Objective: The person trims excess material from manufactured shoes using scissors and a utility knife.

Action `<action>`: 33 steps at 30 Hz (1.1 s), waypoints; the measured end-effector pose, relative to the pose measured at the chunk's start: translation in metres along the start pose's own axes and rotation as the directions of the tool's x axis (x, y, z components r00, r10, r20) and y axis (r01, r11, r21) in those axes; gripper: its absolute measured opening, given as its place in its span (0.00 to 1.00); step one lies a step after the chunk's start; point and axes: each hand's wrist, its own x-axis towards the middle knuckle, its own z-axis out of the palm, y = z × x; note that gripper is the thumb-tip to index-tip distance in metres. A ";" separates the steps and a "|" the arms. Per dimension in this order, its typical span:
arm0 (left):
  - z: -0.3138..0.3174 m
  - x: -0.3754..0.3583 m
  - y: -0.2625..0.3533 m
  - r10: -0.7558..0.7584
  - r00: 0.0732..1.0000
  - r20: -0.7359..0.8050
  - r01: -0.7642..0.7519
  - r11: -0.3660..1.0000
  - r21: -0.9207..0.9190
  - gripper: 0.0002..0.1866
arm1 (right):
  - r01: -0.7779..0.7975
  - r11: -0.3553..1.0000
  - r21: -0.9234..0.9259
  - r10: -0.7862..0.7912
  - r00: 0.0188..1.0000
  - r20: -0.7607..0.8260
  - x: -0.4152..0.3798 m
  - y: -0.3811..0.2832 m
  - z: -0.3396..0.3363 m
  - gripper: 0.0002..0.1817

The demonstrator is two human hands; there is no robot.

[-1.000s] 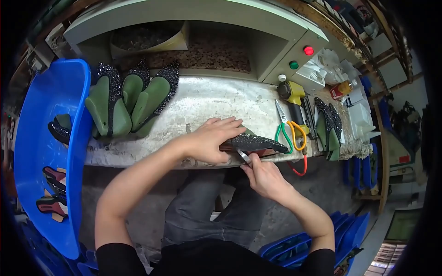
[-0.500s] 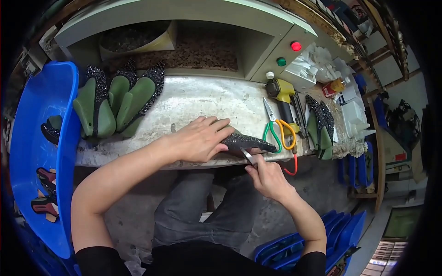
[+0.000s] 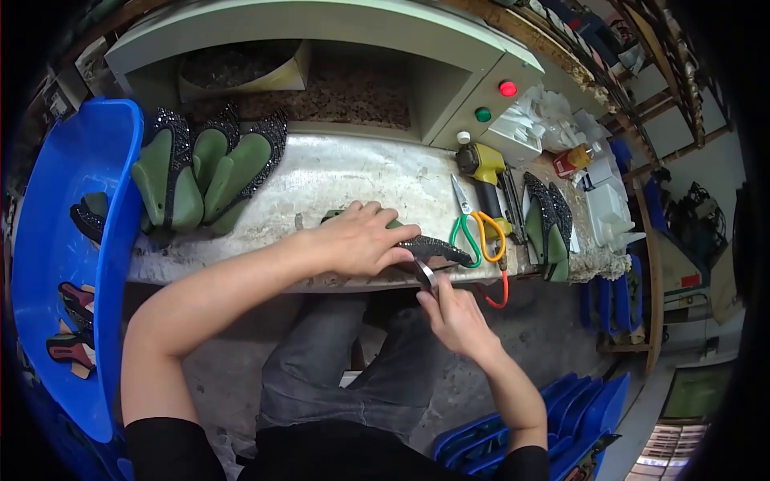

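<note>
A black glittery shoe upper on a green last (image 3: 433, 248) lies on its side at the bench's front edge, toe to the right. My left hand (image 3: 365, 240) is closed over its middle and presses it down, hiding much of it. The green heel end shows past my fingers. My right hand (image 3: 459, 319) grips a small shiny metal tool (image 3: 424, 274), its tip at the shoe's lower edge near my left thumb; the tool's exact kind I cannot tell. Scissors (image 3: 475, 224) with green and orange handles lie just beyond the toe.
A yellow and black nail gun (image 3: 488, 172) with a red hose (image 3: 504, 289) lies behind the scissors. Glittery shoes on green lasts stand at left (image 3: 172, 180) and right (image 3: 549, 224). A blue bin (image 3: 120, 240) flanks the bench (image 3: 321, 176); a grey machine (image 3: 457, 88) stands behind.
My right hand and the metal tool have shifted left along the shoe's edge, toward my left thumb. The green heel end now shows more beyond my left fingers. The view has moved slightly.
</note>
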 end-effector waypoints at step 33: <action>0.031 0.016 0.031 0.153 0.918 -0.366 -0.205 0.973 -0.106 0.27 | -0.291 0.618 0.730 0.339 0.937 0.086 -0.031 0.000 0.026 0.15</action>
